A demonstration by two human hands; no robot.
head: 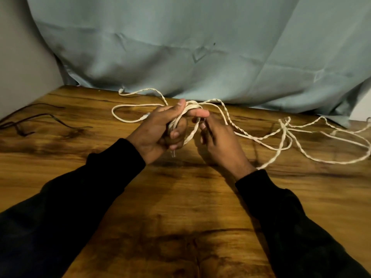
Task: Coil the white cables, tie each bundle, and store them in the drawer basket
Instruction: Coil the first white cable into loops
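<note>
Two black sleeves (pixel 84 197) reach in nearest me over the wooden table (pixel 180 217), its glossy top streaked with dark grain. I see the left hand (pixel 158 129) above the table's middle, fingers curled round a small coil of white cable (pixel 181 119), several smooth loops pressed together in the fist, forefinger pointing right. Just beside it, the right hand (pixel 216 141) pinches a twisted strand coming off that coil. More of the white cable, part twisted like rope and part plain, trails loose toward the table's right edge and loops toward its far edge. At the table's left edge lies a thin black cord (pixel 30 121). Behind the table hangs a creased pale blue-grey cloth (pixel 180 47).
</note>
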